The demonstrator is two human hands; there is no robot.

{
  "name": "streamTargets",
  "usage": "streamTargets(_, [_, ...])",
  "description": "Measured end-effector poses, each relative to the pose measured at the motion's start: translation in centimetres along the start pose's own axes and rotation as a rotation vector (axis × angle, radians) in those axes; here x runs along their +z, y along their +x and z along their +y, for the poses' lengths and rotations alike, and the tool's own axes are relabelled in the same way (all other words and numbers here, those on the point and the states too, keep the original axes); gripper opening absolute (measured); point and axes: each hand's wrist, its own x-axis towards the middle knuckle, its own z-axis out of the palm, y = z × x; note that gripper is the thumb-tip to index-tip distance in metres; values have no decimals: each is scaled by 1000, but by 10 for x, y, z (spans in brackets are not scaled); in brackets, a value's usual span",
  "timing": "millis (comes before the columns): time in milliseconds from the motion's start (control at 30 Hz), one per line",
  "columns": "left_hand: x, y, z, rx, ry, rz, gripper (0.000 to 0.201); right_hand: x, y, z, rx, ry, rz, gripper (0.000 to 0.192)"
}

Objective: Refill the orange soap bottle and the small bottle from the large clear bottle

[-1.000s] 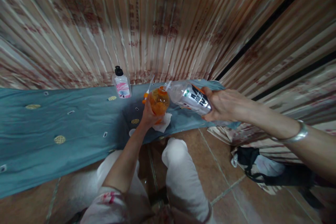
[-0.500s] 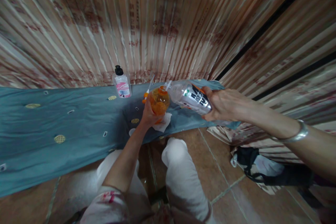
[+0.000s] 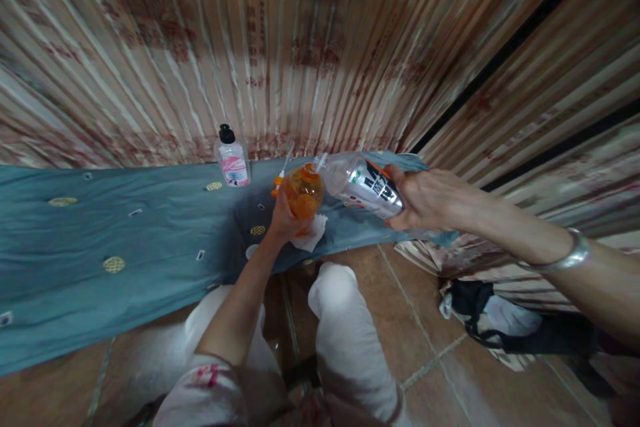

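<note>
My left hand (image 3: pixel 286 217) is wrapped round an orange see-through bottle (image 3: pixel 306 197) whose top has no pump on it. My right hand (image 3: pixel 413 199) grips the lower end of a clear plastic bottle (image 3: pixel 363 183) with a silver and black label. That clear bottle is tipped to the left, its neck right at the orange bottle's mouth. Whether liquid is flowing I cannot make out. An orange pump top (image 3: pixel 278 185) with a thin pale tube lies just behind my left hand. Beneath the orange bottle is a crumpled white tissue (image 3: pixel 311 235).
A clear bottle with a pink label and black cap (image 3: pixel 234 163) stands at the back of the blue-green cloth (image 3: pixel 155 220). A small white round thing (image 3: pixel 251 251) lies near its front edge. Pleated curtains (image 3: pixel 210 53) rise behind. Dark bags (image 3: pixel 520 327) lie on the tiled floor.
</note>
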Motion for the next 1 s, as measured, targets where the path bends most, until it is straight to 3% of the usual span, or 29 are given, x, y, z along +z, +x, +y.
streamTargets(1000, [-2,1,-1,-37,-19,-35,136,1,0,2,-15,-15,15,77])
